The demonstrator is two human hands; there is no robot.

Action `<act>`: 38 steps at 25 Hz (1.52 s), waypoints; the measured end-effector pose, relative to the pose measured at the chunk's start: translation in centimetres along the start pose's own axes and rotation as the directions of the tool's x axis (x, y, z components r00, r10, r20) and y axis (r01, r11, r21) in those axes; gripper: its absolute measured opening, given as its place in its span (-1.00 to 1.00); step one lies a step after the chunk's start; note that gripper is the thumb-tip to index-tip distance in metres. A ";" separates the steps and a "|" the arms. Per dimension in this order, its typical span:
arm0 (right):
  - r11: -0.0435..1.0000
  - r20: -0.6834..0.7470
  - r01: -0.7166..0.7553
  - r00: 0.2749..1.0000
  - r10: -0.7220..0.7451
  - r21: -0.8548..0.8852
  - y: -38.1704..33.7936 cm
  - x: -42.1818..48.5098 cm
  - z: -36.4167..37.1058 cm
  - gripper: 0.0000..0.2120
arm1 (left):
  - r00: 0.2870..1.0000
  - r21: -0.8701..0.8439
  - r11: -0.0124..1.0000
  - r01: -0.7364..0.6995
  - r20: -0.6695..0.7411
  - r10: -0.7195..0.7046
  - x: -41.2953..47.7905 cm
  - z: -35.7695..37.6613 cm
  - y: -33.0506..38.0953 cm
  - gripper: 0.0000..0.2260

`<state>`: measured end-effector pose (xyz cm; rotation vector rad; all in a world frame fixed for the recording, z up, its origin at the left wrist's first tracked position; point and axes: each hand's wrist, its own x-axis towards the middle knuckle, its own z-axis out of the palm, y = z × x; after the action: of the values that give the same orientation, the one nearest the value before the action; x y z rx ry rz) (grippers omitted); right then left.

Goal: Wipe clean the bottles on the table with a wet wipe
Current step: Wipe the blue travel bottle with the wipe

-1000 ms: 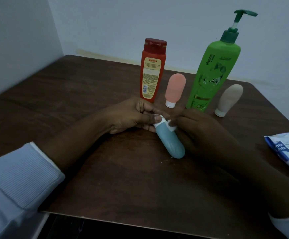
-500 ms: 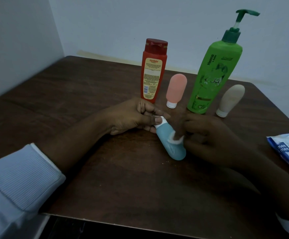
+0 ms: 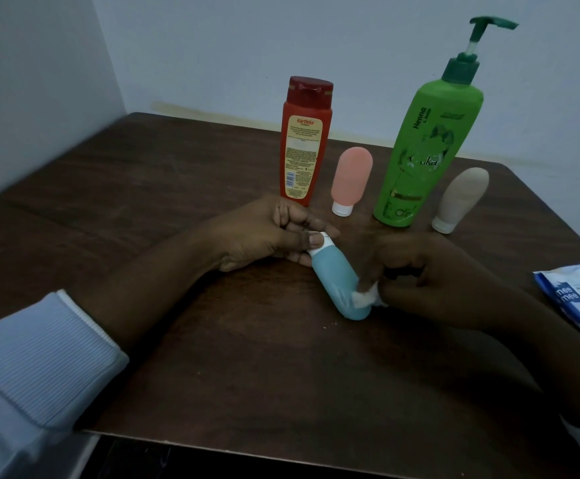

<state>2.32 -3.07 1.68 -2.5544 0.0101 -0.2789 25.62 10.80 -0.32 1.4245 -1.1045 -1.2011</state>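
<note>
Frame centre: blue bottle [image 3: 337, 283] lies flat on table [image 3: 164, 202]. Left hand [image 3: 264, 233] pinches its white cap so it can't roll. Right hand [image 3: 430, 274] grips wet wipe [image 3: 364, 296] vs. bottle's rounded end. 4 other bottles upright behind, prob. waiting.

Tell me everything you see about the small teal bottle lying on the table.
The teal bottle is a small rounded tube, matte and soft-looking, with a white cap. It lies on its side on the brown table, cap away from the person. The left hand pinches the cap; the right hand presses a bunched white wet wipe on its rounded near end.
</note>
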 end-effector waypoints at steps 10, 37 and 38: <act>0.987 -0.091 0.020 0.995 -0.035 -0.160 0.5 0.8 0.8 -0.78 | 1.000 -0.008 1.000 0.003 0.008 -0.003 0.0 0.0 0.1 -0.74; 0.909 0.022 0.203 0.978 -0.209 -0.364 -2.1 1.3 2.5 -0.77 | 1.000 0.014 1.000 0.006 -0.006 -0.006 0.2 0.0 0.1 -0.74; 0.913 0.068 0.212 0.977 -0.201 -0.349 -2.3 1.0 2.0 -0.80 | 1.000 0.004 1.000 0.015 -0.003 -0.015 0.2 0.0 0.1 -0.74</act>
<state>3.63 -0.07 1.48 -2.9250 -0.2449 -0.3448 25.62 10.56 -0.29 1.4400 -1.0967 -1.2080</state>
